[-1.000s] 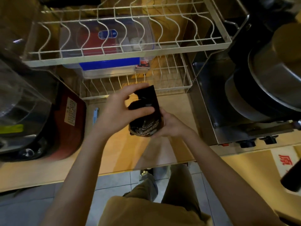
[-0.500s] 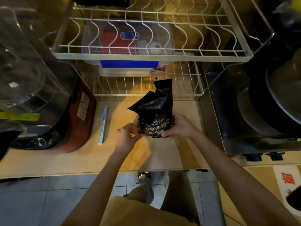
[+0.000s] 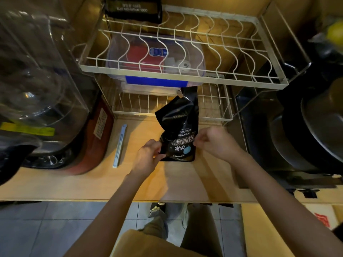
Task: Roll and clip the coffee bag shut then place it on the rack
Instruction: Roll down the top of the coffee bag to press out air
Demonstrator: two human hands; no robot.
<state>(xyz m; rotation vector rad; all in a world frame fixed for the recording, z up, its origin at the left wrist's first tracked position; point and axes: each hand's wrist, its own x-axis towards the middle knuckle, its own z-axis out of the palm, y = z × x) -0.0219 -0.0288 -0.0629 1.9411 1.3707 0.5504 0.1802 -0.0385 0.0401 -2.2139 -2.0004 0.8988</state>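
Observation:
A black coffee bag (image 3: 179,133) with white lettering stands upright on the wooden counter (image 3: 92,182), its crumpled top open and unrolled. My left hand (image 3: 148,157) pinches its lower left edge. My right hand (image 3: 213,141) grips its right side. A long pale blue sealing clip (image 3: 120,145) lies flat on the counter to the left of the bag, apart from both hands. The white wire rack (image 3: 185,76) stands behind the bag, with an upper tier and a lower tier (image 3: 141,113).
A clear box with a blue lid (image 3: 156,78) sits on the lower tier. Another dark bag (image 3: 133,9) stands at the rack's back. A red cooker (image 3: 96,138) and a clear container (image 3: 37,71) crowd the left. Dark pans (image 3: 306,130) fill the right.
My left hand came off the top of the bag and dropped to its lower left edge. The folded top sprang up and opened. The bag now stands on the counter.

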